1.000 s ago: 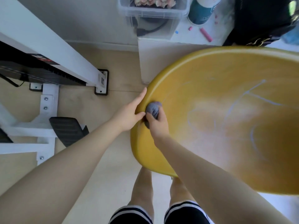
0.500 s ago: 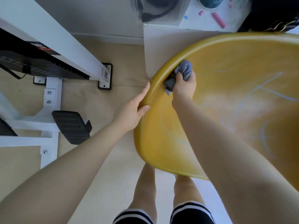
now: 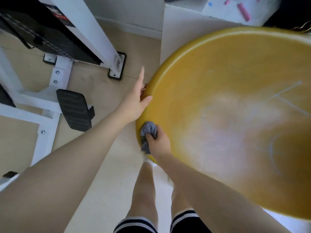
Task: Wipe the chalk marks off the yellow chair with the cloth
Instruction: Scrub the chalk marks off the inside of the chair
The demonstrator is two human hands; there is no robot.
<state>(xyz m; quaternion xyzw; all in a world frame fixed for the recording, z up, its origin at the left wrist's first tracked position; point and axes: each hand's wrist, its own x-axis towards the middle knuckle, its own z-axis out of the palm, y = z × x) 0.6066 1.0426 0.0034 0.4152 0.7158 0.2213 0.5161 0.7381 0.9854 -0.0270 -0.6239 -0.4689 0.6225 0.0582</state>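
The yellow chair (image 3: 218,68) fills the right half of the view, its curved seat smeared with pale chalk haze and several thin white lines (image 3: 284,96) toward the right. My right hand (image 3: 159,143) grips a bunched grey-blue cloth (image 3: 148,132) and presses it against the chair's left rim. My left hand (image 3: 134,101) holds the same rim a little higher, thumb on the inner face, fingers straight along the outside edge.
A white metal exercise frame (image 3: 87,29) with a black pedal (image 3: 74,110) stands on the wooden floor at left. A white surface with pink chalk (image 3: 243,9) lies beyond the chair. My own legs (image 3: 144,195) stand below the seat.
My right hand slid the cloth down along the left rim, from the upper edge back to a spot below my left hand. My left hand stayed on the rim.
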